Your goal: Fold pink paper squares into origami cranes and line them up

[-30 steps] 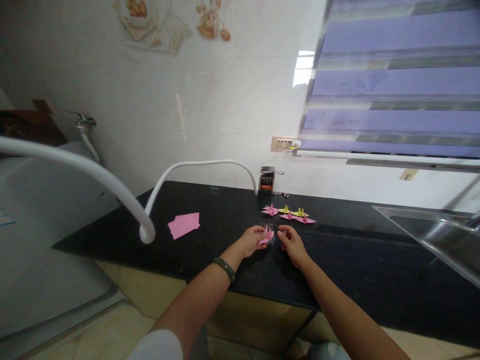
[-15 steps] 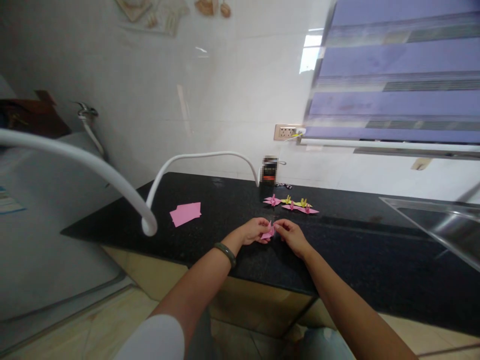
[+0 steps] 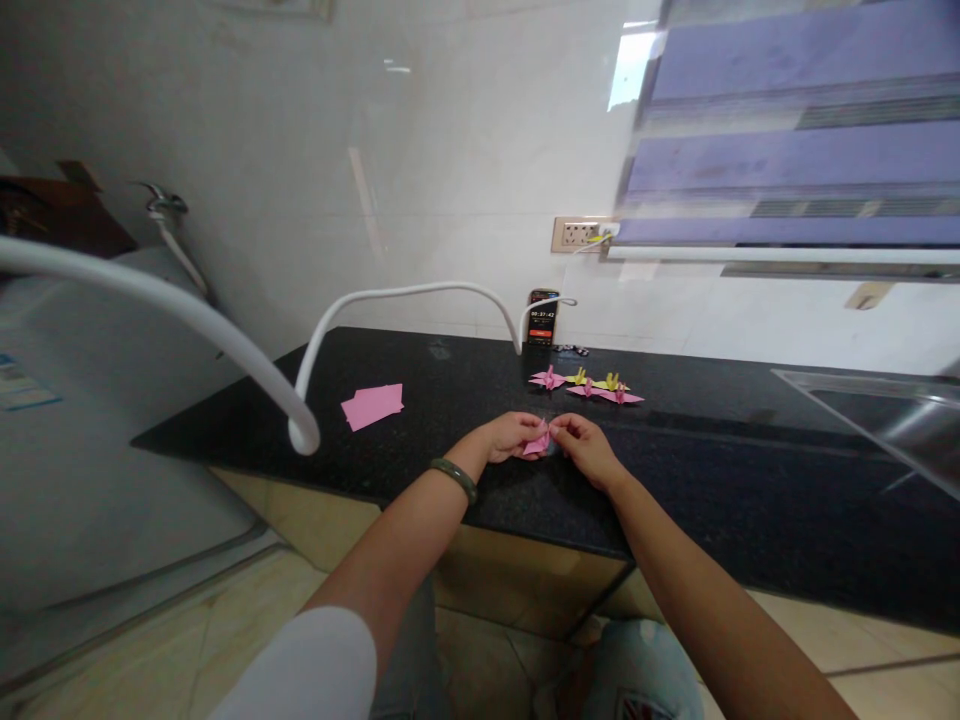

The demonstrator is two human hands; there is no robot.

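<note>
Between my two hands is a pink folded paper crane (image 3: 537, 442), held just above the black counter. My left hand (image 3: 513, 437) is closed on its left side, thumb on top and fingers beneath. At its right edge, my right hand (image 3: 586, 447) pinches the paper between thumb and fingertips. Part of the crane is hidden behind the fingers. Just beyond the hands stand several finished cranes: a pink crane (image 3: 550, 378) at the left, a yellow crane (image 3: 612, 383) behind, and another pink crane (image 3: 621, 397) at the right. Some pink paper sheets (image 3: 373, 406) lie to the left.
A phone (image 3: 541, 318) showing a timer leans by the wall. A white bent holder arm (image 3: 420, 291) arches over the black counter (image 3: 450, 375). The metal sink (image 3: 900, 420) is at the right. A socket (image 3: 577, 234) is on the wall.
The view has tilted slightly downward, so the counter things sit higher. Both hands keep their hold on the pink crane, with only slight finger movement.
</note>
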